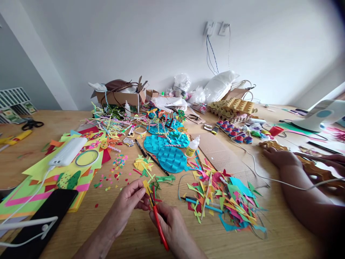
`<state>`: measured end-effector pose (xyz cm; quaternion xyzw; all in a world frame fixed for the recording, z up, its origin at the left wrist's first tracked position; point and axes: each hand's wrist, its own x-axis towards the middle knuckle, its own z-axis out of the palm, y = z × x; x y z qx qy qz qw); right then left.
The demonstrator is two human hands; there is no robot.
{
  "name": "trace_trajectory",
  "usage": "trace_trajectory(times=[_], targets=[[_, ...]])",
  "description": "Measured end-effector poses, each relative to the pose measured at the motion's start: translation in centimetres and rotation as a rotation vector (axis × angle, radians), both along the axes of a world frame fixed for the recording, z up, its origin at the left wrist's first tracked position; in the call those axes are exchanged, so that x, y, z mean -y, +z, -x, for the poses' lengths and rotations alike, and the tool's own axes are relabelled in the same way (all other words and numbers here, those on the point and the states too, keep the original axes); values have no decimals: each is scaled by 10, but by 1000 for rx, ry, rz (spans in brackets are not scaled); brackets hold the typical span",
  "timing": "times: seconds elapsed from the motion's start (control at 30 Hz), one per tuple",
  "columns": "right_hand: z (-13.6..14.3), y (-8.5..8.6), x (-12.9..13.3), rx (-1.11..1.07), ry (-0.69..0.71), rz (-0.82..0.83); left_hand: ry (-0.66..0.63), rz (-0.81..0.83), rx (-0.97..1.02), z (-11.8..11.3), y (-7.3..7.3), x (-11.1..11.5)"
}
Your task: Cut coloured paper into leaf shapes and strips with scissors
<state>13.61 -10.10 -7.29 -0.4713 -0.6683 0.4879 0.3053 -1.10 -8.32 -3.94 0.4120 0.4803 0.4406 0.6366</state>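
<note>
Yellow paper scrap (146, 187) pinched in my left hand (128, 201), right hand (172, 226) gripping red scissors (159, 223) mid-cut; next I'd judge a careful snip.

I see bare tabletop (129, 244) only in the near strip around my left hand (129, 201) and right hand (172, 226), and again at the far left by the black scissors (32, 124). To the right a heap of paper scraps (226, 201) and a white cable (258, 176) block the way, with another person's arm (299, 194) lying just beyond. On the left a black phone (40, 223) and stacked coloured sheets (54, 172) fill the edge; ahead, the blue woven discs (172, 158) and a glue bottle (192, 147) stand close together.
</note>
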Motion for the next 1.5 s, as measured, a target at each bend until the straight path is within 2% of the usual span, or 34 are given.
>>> trace_trajectory(times=[0.33,0.57,0.77,1.0,1.13,1.37,1.5], targets=[[1,-2,0,-17,-12,11,-105,-3,37,-3,-1,5],[0,-2,-3,3,-4,-38,-103,21,44,0,-5,4],[1,-4,-2,38,-31,-10,-128,37,59,-2,-5,4],[2,-12,-5,-7,-39,-22,-135,44,42,-4,-8,3],[-1,-11,-5,-20,-33,41,-106,54,22,-5,-7,1],[-7,-5,-6,-216,-4,256,-72,1,-94,-3,-10,-1],[-2,3,-16,-433,-90,269,-76,-27,-138,-4,-15,0]])
